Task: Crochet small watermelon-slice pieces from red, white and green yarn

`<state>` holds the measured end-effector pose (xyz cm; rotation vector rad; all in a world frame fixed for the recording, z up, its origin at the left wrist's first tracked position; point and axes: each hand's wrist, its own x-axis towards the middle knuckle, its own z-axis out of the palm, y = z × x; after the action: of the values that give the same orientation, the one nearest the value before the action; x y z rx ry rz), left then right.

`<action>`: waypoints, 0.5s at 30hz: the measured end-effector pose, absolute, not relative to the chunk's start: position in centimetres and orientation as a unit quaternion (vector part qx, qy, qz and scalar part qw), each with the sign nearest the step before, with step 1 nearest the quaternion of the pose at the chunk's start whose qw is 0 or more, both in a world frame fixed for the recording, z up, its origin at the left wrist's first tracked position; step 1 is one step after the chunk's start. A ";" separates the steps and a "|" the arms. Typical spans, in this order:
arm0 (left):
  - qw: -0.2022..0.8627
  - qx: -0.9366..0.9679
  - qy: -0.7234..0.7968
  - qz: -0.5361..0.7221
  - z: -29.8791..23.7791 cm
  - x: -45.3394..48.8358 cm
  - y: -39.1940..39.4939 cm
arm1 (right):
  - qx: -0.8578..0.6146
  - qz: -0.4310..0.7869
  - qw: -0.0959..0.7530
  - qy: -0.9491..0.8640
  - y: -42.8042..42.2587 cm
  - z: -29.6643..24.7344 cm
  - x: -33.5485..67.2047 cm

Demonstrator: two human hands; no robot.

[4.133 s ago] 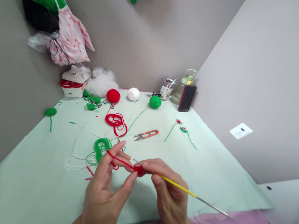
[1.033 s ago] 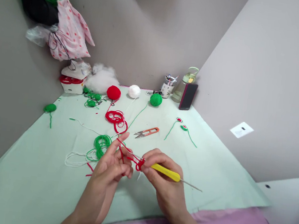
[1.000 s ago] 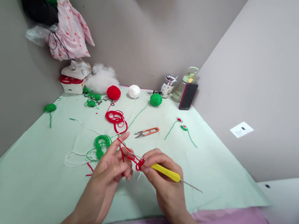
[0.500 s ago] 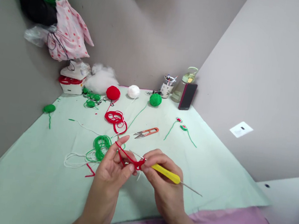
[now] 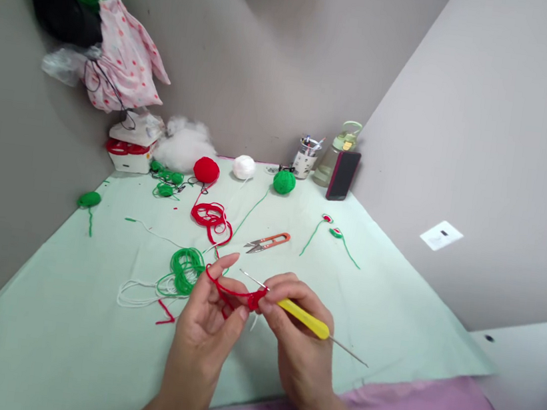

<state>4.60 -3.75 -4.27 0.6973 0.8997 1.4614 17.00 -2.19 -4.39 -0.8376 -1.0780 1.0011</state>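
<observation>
We are looking over a pale-green table (image 5: 367, 298) at one bottle (image 5: 326, 165), a phone (image 5: 343, 176) partly hiding it, and one cup (image 5: 303, 166) holding pens (image 5: 312, 145); our right hand (image 5: 305, 344) is gripping a yellow hook (image 5: 306, 318), our left hand (image 5: 206, 331) is pinching a red yarn piece (image 5: 255, 299) between both hands; three balls (image 5: 206, 170) are lying behind, one pair of snips (image 5: 276, 239) nearer, two tiny red-and-green pieces (image 5: 335, 233) rightward

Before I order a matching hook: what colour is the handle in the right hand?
The hook's handle is yellow, seen best in the head view.
</observation>
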 end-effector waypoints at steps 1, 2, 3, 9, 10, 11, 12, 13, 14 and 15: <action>0.601 0.305 0.388 0.629 -4.2 4.7 -3.8 | -0.372 0.434 0.665 -0.480 -2.2 -4.3 17.0; 0.603 0.308 0.387 0.626 -4.1 4.7 -3.9 | -0.373 0.425 0.667 -0.485 -2.3 -4.2 16.9; 0.603 0.310 0.386 0.625 -4.1 4.7 -3.9 | -0.372 0.415 0.668 -0.493 -2.3 -4.2 16.9; 0.644 0.258 0.388 0.607 -3.6 4.7 -3.8 | -0.356 0.377 0.656 -0.548 -2.6 -4.1 17.0; 0.652 0.248 0.390 0.601 -3.5 4.7 -3.8 | -0.352 0.380 0.650 -0.556 -2.6 -4.2 17.1; 0.653 0.242 0.394 0.600 -3.2 4.6 -3.7 | -0.349 0.383 0.644 -0.563 -2.6 -4.3 17.3; 0.650 0.238 0.399 0.601 -3.0 4.6 -3.7 | -0.348 0.387 0.641 -0.563 -2.6 -4.3 17.4; 0.645 0.237 0.404 0.604 -2.7 4.5 -3.7 | -0.351 0.393 0.642 -0.556 -2.6 -4.4 17.6; 0.638 0.237 0.408 0.608 -2.5 4.5 -3.7 | -0.356 0.402 0.645 -0.544 -2.6 -4.4 17.7; 0.633 0.237 0.413 0.611 -2.3 4.5 -3.7 | -0.361 0.412 0.648 -0.530 -2.5 -4.3 17.8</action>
<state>4.47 -3.67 -2.26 0.5429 0.9446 1.3969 17.83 -2.52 -4.32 -0.8204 -1.2046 0.9365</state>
